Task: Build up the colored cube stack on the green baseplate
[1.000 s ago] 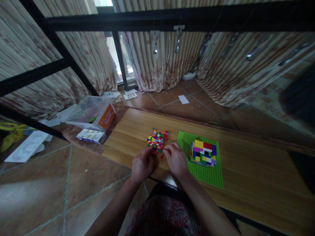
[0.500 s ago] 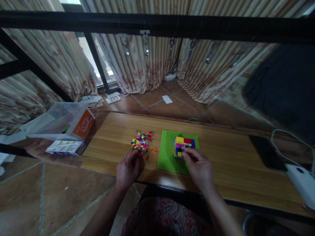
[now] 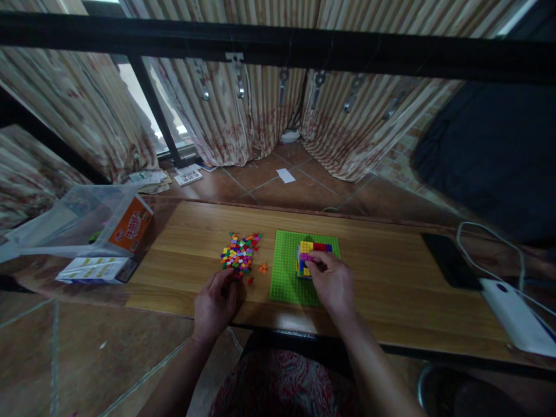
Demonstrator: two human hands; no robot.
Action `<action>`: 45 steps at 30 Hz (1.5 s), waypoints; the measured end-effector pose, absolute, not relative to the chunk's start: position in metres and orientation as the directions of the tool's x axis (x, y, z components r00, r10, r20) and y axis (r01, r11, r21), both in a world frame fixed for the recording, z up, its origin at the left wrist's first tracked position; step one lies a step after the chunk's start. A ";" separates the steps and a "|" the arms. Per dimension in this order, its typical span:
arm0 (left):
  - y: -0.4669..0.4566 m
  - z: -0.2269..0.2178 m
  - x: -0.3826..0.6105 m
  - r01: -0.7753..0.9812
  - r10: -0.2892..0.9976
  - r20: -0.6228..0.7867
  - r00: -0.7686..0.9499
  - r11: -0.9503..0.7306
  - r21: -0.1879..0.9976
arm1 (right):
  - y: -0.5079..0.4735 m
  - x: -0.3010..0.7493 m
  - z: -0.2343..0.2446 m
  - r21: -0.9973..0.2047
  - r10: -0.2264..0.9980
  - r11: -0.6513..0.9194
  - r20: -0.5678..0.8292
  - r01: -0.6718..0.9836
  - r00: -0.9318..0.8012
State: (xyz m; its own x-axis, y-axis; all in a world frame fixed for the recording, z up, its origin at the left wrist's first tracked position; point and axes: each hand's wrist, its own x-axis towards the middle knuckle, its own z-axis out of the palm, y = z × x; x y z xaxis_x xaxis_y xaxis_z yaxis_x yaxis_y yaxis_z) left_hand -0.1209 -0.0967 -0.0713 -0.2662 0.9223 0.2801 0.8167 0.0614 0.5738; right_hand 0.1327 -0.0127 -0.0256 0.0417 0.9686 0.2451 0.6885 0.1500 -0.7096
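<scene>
On the green baseplate (image 3: pixel 284 284) stands a small block-shaped build of toy bricks (image 3: pixel 306 248), with yellow, red, magenta and blue parts showing. Its right side is partly hidden by my right hand (image 3: pixel 335 285), whose thumb and finger are pinched at a small magenta brick (image 3: pixel 304 256) on its top. My left hand (image 3: pixel 215 304) rests by the front edge of a heap of loose colored bricks (image 3: pixel 240 253), fingers curled inward. Whatever those fingers hold, if anything, is hidden. Between heap and baseplate lies a little cluster of orange bricks (image 3: pixel 263 268), with a red piece (image 3: pixel 251 281) nearby.
A clear plastic bin (image 3: pixel 69 231) with an orange label and a white box (image 3: pixel 95 270) lie left of the wooden table (image 3: pixel 386 289). At its right end are a black phone (image 3: pixel 450 260), a white device (image 3: pixel 515 313) and a cable. A dark rail (image 3: pixel 278 43) crosses above.
My right hand has come slightly left, its fingertips now over the magenta part of the build. My left hand stays by the heap. The whole view has shifted a little.
</scene>
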 end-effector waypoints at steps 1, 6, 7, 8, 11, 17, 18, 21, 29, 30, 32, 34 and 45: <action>-0.097 -0.071 -0.121 0.818 0.922 0.279 -0.268 0.065 0.572 | -0.012 0.133 -0.026 -0.714 0.969 0.151 0.242 0.684 0.039; -0.097 -0.070 -0.120 0.825 0.924 0.287 -0.254 0.051 0.563 | -0.010 0.137 -0.029 -0.747 0.970 0.159 0.240 0.646 0.038; -0.097 -0.069 -0.120 0.827 0.924 0.289 -0.252 0.050 0.559 | -0.011 0.137 -0.030 -0.759 0.971 0.159 0.236 0.632 0.040; -0.097 -0.069 -0.120 0.829 0.923 0.291 -0.252 0.051 0.557 | -0.011 0.138 -0.030 -0.770 0.972 0.155 0.230 0.619 0.042; -0.097 -0.068 -0.119 0.833 0.921 0.291 -0.260 0.061 0.550 | -0.012 0.138 -0.031 -0.786 0.973 0.136 0.220 0.603 0.066; -0.097 -0.068 -0.118 0.834 0.920 0.290 -0.263 0.066 0.547 | -0.012 0.134 -0.025 -0.789 0.972 0.075 0.194 0.610 0.131; -0.097 -0.068 -0.118 0.833 0.920 0.290 -0.263 0.065 0.549 | -0.011 0.134 -0.024 -0.797 0.973 0.067 0.184 0.600 0.136; -0.097 -0.068 -0.118 0.834 0.920 0.290 -0.264 0.066 0.547 | -0.009 0.134 -0.024 -0.837 0.980 0.059 0.153 0.545 0.129; -0.096 -0.070 -0.119 0.841 0.919 0.292 -0.265 0.072 0.536 | -0.002 0.137 -0.023 -0.866 0.990 0.002 0.073 0.501 0.121; -0.096 -0.071 -0.119 0.839 0.919 0.292 -0.265 0.071 0.539 | -0.001 0.137 -0.023 -0.865 0.990 -0.005 0.066 0.502 0.125; -0.097 -0.070 -0.118 0.835 0.919 0.291 -0.266 0.069 0.545 | 0.002 0.138 -0.023 -0.870 0.991 -0.023 0.046 0.493 0.127; -0.097 -0.070 -0.118 0.836 0.920 0.287 -0.266 0.072 0.545 | 0.004 0.139 -0.024 -0.872 0.991 -0.043 0.024 0.487 0.129; -0.097 -0.068 -0.118 0.824 0.924 0.278 -0.264 0.067 0.563 | 0.004 0.138 -0.021 -0.880 0.987 -0.038 0.040 0.473 0.153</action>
